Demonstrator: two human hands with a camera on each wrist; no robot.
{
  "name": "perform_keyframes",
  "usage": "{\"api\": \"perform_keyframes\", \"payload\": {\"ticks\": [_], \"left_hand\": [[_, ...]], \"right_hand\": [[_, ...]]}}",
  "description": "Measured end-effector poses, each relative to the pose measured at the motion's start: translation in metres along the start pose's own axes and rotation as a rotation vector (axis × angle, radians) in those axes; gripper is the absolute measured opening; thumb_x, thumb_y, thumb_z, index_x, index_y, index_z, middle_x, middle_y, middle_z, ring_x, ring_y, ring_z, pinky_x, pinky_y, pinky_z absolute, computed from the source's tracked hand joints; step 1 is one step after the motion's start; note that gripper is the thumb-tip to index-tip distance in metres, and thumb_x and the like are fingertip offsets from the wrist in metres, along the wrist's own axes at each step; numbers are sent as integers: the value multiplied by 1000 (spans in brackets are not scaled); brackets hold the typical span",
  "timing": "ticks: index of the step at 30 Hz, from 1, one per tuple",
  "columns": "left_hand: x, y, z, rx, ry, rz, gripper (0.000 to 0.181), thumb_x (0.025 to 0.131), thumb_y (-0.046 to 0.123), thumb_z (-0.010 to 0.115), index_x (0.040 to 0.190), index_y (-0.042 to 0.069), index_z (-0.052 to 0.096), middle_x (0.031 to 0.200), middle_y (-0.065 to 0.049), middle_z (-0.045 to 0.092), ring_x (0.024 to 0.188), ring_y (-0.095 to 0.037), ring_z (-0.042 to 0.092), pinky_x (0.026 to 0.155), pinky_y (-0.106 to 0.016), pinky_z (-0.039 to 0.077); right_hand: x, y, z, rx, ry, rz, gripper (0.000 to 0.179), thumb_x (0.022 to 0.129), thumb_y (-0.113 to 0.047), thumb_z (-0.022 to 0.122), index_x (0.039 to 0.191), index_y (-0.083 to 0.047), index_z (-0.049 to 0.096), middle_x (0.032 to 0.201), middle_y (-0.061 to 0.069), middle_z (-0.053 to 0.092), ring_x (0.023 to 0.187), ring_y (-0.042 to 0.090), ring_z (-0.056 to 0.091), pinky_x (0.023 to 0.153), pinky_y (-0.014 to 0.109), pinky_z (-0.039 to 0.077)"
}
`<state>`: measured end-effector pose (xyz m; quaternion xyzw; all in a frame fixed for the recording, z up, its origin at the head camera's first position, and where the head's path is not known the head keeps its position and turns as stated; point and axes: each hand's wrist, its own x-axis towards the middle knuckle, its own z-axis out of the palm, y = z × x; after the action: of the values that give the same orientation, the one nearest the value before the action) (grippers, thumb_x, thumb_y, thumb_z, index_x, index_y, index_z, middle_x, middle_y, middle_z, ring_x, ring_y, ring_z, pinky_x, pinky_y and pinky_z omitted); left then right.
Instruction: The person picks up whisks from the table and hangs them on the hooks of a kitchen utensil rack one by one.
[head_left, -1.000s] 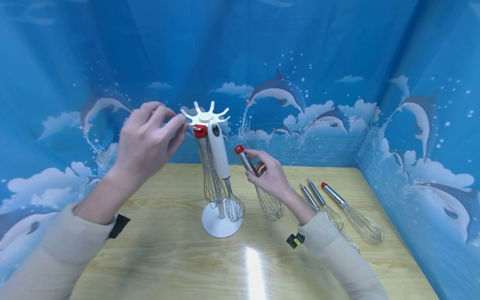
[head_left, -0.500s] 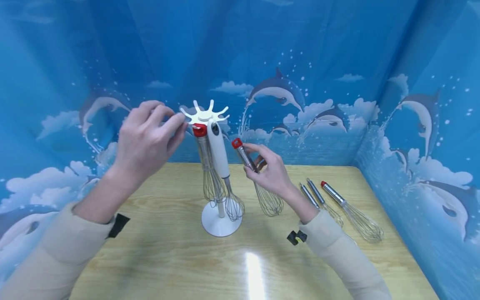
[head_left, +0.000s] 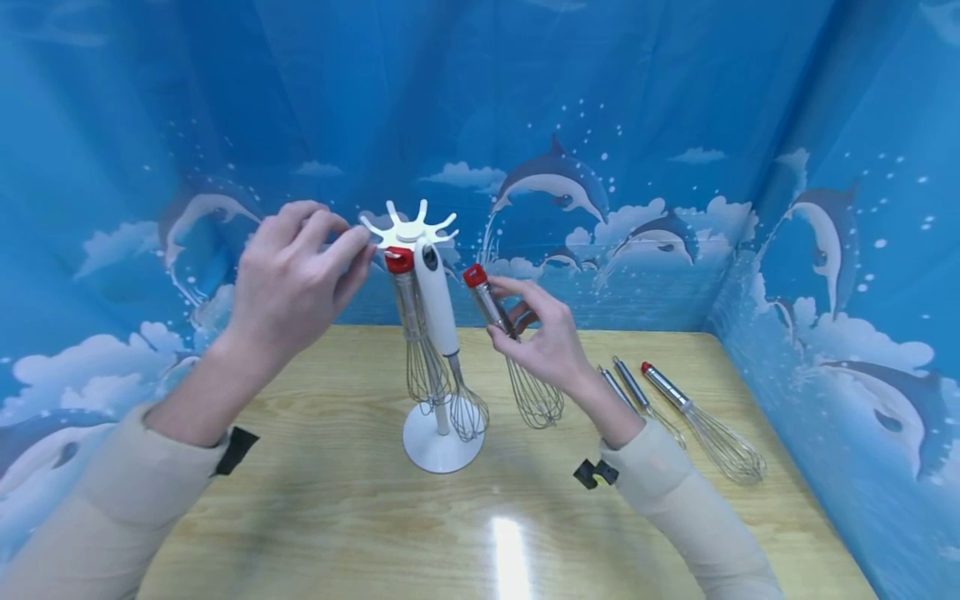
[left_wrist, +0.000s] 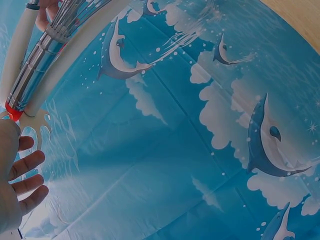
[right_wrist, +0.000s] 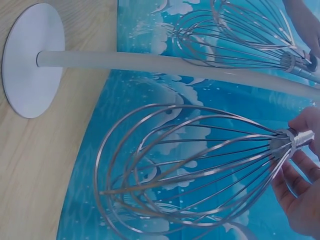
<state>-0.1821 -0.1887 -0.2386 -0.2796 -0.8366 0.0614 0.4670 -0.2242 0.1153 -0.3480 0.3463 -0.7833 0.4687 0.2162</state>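
A white whisk stand (head_left: pixel 408 228) with several hooked arms rises from a round base (head_left: pixel 443 442). From it hang a whisk with a red-capped steel handle (head_left: pixel 410 308) and a white-handled whisk (head_left: pixel 437 304). My left hand (head_left: pixel 288 279) pinches the tip of one left arm of the stand between thumb and index finger; the other fingers (left_wrist: pixel 27 165) spread loosely in the left wrist view. My right hand (head_left: pixel 542 333) grips another red-capped whisk (head_left: pixel 489 302) by its steel handle, tilted, right of the stand. Its wire loops (right_wrist: pixel 190 165) hang off the table in the right wrist view.
On the right of the wooden table (head_left: pixel 322 517) lie a red-capped whisk (head_left: pixel 705 425) and two slimmer steel whisks, one with handle (head_left: pixel 630 382) showing; my right forearm partly covers them. Blue dolphin-print curtains (head_left: pixel 480 125) stand behind and at the sides.
My right hand has raised its whisk slightly and brought it a little left, toward the stand. My left hand has stayed at the stand's arm.
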Motion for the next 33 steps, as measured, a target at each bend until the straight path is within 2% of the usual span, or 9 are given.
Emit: {"api": "perform_keyframes", "payload": {"ticks": [12,24,33], "left_hand": [[0,1,-3,10,-5,2,26,108,24,59,108,2,72,103,-21,76,103,-41,67,78,-48,61],[0,1,-3,7,-2,-2,27,108,25,58,109,2,72,103,-21,76,103,-40,67,79,-48,61],[-1,1,-2,9,4,4,27,108,25,58,108,1,72,102,-21,77,103,-41,67,79,-48,61]], "right_hand": [[3,-18,-8,19,24,-30,61,84,2,80,141,-5,62,122,19,74,74,21,71,65,28,62],[8,-31,-13,53,52,-92,60,84,3,80,141,-2,61,121,21,73,73,19,71,65,25,61],[10,-37,-15,68,66,-104,61,83,4,80,141,-1,61,120,22,73,74,18,70,67,23,61]]}}
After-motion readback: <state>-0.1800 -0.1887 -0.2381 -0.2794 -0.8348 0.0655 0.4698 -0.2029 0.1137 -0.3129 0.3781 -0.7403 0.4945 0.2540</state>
